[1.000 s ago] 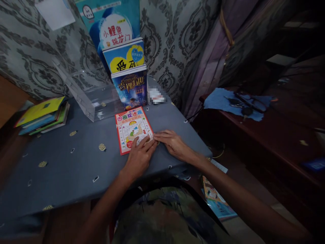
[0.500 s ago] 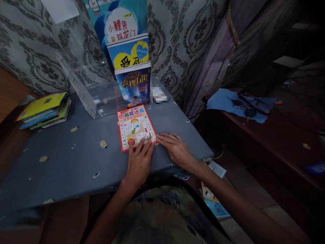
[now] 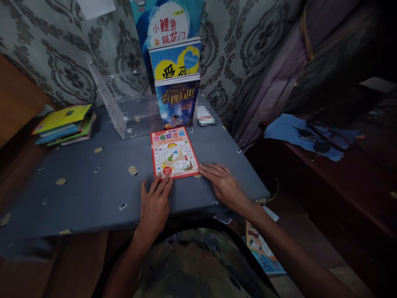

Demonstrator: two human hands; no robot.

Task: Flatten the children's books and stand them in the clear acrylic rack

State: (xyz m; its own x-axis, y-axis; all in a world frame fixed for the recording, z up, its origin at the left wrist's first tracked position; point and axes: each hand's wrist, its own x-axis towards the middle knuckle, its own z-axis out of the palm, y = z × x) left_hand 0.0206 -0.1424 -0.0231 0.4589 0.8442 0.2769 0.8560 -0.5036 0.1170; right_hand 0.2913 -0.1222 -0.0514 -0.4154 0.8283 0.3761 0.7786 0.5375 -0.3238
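Observation:
A red-bordered puzzle book (image 3: 174, 152) lies flat on the grey-blue tablecloth (image 3: 93, 182). My left hand (image 3: 154, 203) rests flat on the cloth just below the book's near left corner, fingers stretched out and tips touching its edge. Lying flat to the right of the book's near right corner, my right hand (image 3: 222, 184) has its fingers extended and holds nothing. Behind the book, a clear acrylic stand (image 3: 124, 111) holds three upright books: a dark blue one (image 3: 176, 101), a blue and yellow one (image 3: 175, 58), and a tall light blue one (image 3: 167, 20).
A stack of thin colourful books (image 3: 63, 125) sits at the table's back left. Patterned curtain hangs behind. To the right stands a dark wooden bench with a blue cloth (image 3: 297, 132) and small items. Another book (image 3: 263, 248) lies on the floor by my right arm.
My left hand has slid back off the puzzle book's cover to the cloth below it. My right hand has stayed beside the book. The view has shifted, so everything sits further right.

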